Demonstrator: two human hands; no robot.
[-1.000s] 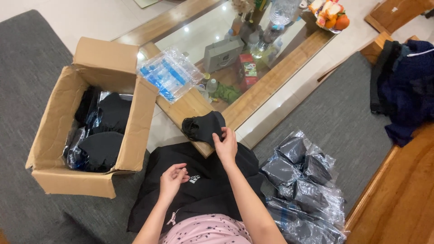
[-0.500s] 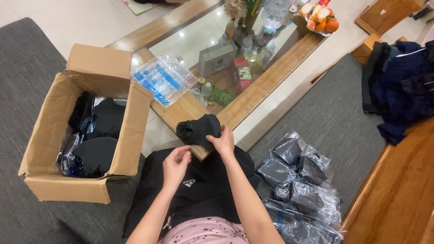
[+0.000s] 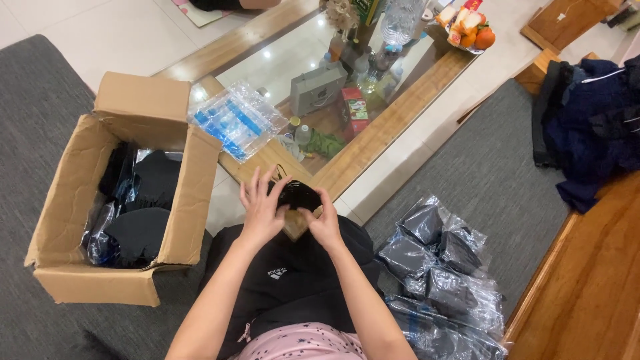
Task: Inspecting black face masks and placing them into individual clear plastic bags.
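A wood-framed glass counter [image 3: 373, 143] runs diagonally from centre frame to the top. On it lie a stack of clear blue-printed bags [image 3: 233, 120], a small grey paper bag [image 3: 317, 87], a red carton [image 3: 355, 110] and a plate of fruit [image 3: 470, 30]. The grey carpet [image 3: 480, 173] carries an open cardboard box [image 3: 143, 180] at left and a heap of bagged dark items [image 3: 443, 267] at lower right.

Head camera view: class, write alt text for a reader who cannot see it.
Two bare hands, left hand and right hand, together hold a small bundled black fabric piece over the lap. An open brown cardboard box of dark garments sits to the left; clear plastic bags of dark fabric lie to the right.
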